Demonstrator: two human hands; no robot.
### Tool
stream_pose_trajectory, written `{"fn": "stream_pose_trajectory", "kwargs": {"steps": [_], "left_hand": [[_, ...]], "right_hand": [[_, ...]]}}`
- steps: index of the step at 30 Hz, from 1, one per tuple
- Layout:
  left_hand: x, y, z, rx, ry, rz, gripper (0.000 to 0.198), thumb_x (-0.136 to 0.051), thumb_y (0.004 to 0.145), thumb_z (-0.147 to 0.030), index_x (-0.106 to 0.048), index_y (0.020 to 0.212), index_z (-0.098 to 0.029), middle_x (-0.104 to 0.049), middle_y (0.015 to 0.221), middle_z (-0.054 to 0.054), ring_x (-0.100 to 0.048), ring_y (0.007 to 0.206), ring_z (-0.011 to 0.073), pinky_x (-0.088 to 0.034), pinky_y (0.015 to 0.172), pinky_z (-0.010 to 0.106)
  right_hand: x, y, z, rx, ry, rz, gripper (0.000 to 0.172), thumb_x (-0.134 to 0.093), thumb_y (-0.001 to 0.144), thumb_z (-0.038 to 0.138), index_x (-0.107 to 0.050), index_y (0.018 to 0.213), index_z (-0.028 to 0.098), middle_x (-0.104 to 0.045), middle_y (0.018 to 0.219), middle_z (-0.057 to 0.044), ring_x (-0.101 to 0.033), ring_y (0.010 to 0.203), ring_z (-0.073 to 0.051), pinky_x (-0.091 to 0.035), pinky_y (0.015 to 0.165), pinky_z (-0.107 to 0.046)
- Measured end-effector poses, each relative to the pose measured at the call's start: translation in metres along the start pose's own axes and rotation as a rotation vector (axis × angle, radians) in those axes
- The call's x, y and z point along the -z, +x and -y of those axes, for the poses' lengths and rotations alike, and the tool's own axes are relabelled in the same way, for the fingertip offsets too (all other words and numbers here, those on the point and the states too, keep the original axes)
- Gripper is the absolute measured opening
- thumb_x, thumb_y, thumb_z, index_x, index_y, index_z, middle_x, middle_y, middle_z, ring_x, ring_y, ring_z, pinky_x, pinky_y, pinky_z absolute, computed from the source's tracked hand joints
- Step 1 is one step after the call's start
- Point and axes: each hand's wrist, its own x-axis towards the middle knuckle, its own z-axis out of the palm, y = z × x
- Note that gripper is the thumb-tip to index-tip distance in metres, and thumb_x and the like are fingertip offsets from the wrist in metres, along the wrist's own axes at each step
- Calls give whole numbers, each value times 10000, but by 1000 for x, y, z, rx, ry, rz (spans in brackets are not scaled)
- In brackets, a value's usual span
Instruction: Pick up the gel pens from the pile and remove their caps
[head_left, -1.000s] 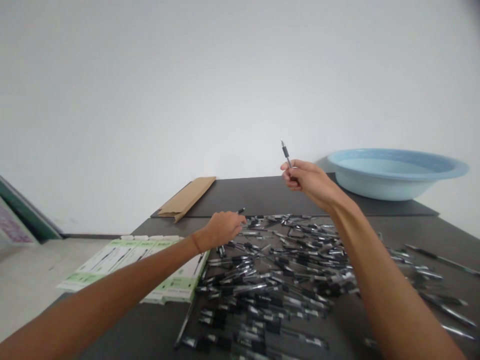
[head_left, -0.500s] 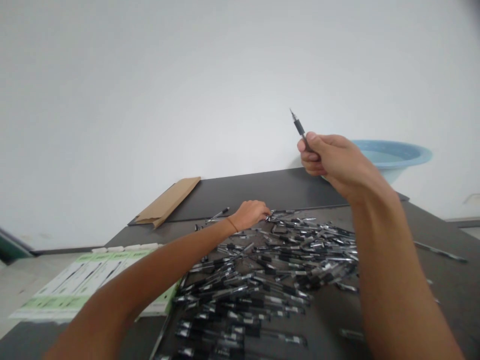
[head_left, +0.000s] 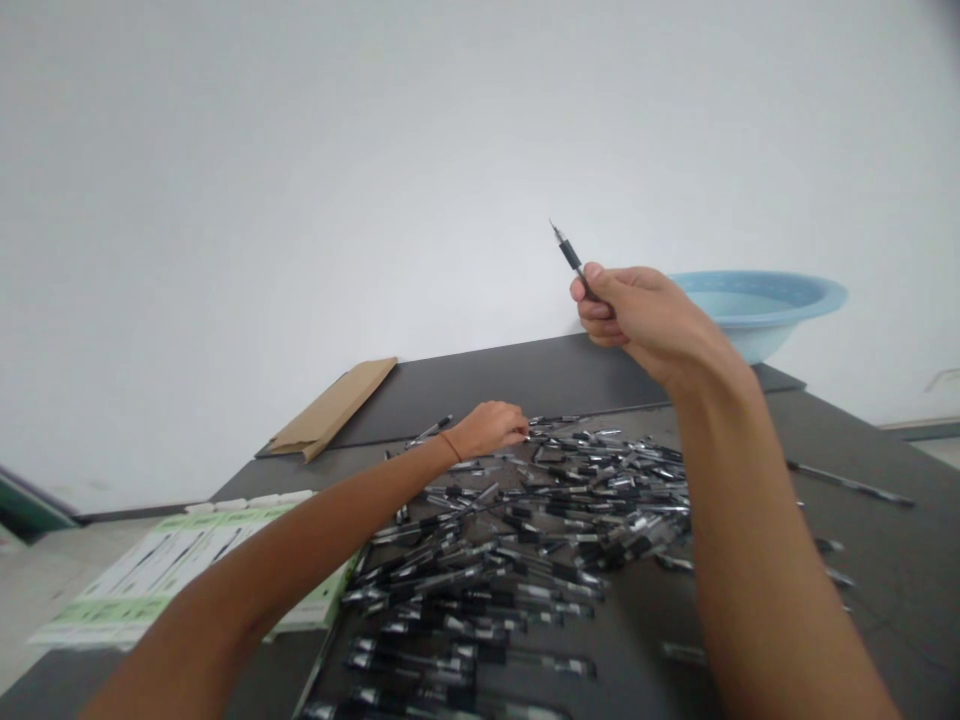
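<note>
Up in front of the white wall, my right hand (head_left: 637, 310) is closed around a gel pen (head_left: 570, 255) with a black grip. The pen has no cap on its tip, which points up and to the left. My left hand (head_left: 491, 427) reaches to the far side of a heap of pens (head_left: 555, 500) on the dark table. Its fingers are curled together by the pens there; whatever they pinch is too small to make out. Most pens in the heap are clear and black, lying in many directions, with thicker rows at the near end.
A light blue basin (head_left: 757, 320) stands behind my right forearm. At the back left lies a brown paper envelope (head_left: 334, 405). White and green pen boxes (head_left: 157, 570) sit at the left, partly behind my left arm. One long pen (head_left: 851, 484) lies apart on the right.
The whole view has shifted slightly, so most things sit a little further left. My right hand still holds the pen up, and my left hand stays at the heap's far side.
</note>
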Motion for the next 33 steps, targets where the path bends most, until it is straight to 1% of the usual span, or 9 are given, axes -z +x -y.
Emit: {"fn": "stream_pose_trajectory", "kwargs": {"steps": [3,6,10,13,20,26,29,31,33], "left_hand": [[15,-17,-2,19,-23,-62,200,-559,993,-296,-719,962,-179,-720,968,78,-664,930,204,-492,856,314],[42,-48,-11,66,-59,-158,154,-591,976,-273,-709,973,-174,-718,959,60,-657,896,174,-497,835,298],[82,-98,-35,178,-106,-310,95,-637,946,-244,-704,937,-177,-719,902,32,-648,788,131,-500,739,261],[106,-128,-57,234,-124,-376,59,-675,921,-233,-708,917,-184,-721,877,13,-642,752,112,-502,710,248],[143,-163,-101,269,-118,-425,56,-698,912,-235,-732,910,-190,-742,884,21,-654,776,122,-517,715,276],[161,-176,-115,245,95,-423,112,-654,967,-294,-721,943,-207,-752,905,8,-669,804,140,-510,739,300],[186,-192,-119,283,403,-354,180,-520,1023,-241,-693,1000,-196,-734,972,55,-652,862,190,-470,734,347],[211,-207,-124,480,656,-299,239,-437,1009,-160,-668,957,-195,-678,908,79,-590,794,224,-359,643,364],[235,-224,-131,704,808,-372,274,-389,1026,-199,-628,895,-195,-603,854,82,-515,745,229,-231,616,359]], "right_hand": [[1,0,-2,-11,-19,32,422,-655,984,522,-603,728,190,-366,588,40,-272,458,-61,-169,415,-257],[2,-1,-3,-32,-66,80,379,-690,969,483,-657,750,175,-405,595,26,-276,477,-70,-156,433,-270],[4,-3,-4,-22,-107,125,367,-721,937,482,-688,744,171,-414,586,23,-273,490,-79,-143,453,-282],[4,-5,-3,-11,-156,160,393,-740,901,536,-716,749,175,-426,580,20,-290,492,-85,-159,451,-284],[-4,-14,5,68,-381,256,452,-756,823,629,-802,772,183,-491,582,0,-359,514,-103,-217,451,-276],[-12,-20,12,25,-523,298,478,-719,832,639,-831,854,175,-517,576,0,-410,544,-124,-275,481,-284],[-15,-23,15,7,-548,355,479,-685,862,626,-826,862,168,-512,591,0,-398,557,-125,-292,511,-293],[-17,-23,17,12,-551,366,476,-673,872,616,-819,856,163,-499,592,3,-374,556,-122,-285,517,-296],[-18,-22,18,21,-562,366,472,-663,879,606,-813,853,159,-480,583,10,-347,547,-118,-272,517,-298]]}}
